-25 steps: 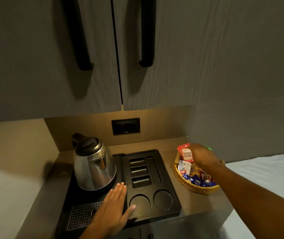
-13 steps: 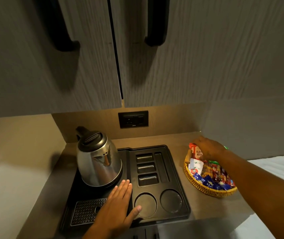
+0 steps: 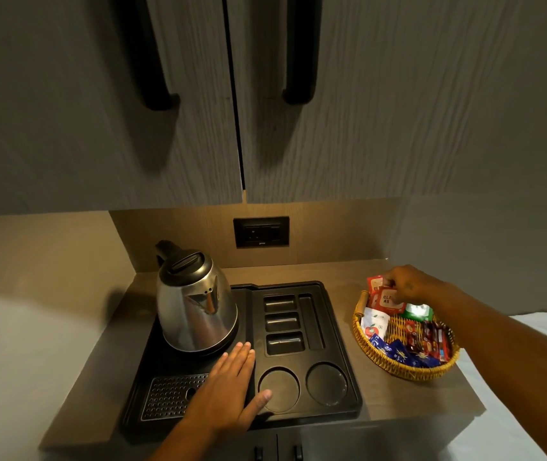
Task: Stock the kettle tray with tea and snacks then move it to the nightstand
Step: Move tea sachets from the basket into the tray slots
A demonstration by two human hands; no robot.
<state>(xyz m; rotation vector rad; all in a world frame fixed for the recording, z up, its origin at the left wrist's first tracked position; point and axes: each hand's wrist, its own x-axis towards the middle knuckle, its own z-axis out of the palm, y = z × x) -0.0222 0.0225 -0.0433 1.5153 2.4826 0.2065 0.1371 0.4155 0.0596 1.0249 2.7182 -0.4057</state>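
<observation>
A black kettle tray (image 3: 338, 334) lies on the wooden counter, with a steel kettle (image 3: 195, 301) on its left half. Its slots and two round cup wells are bare. My left hand (image 3: 228, 390) rests flat on the tray's front, fingers spread. A round wicker basket (image 3: 398, 364) to the tray's right holds red, white, green and blue packets. My right hand (image 3: 408, 284) reaches over the basket's far edge and pinches a red tea packet (image 3: 386, 301).
Two cupboard doors with black handles (image 3: 302, 54) hang above. A black wall socket (image 3: 261, 231) sits in the back panel. The counter (image 3: 348, 271) ends just right of the basket, beside a white bed surface (image 3: 531, 327).
The view has shifted a little. My right hand has closed its fingers on the red packets at the basket's far edge. My left hand stays flat on the tray.
</observation>
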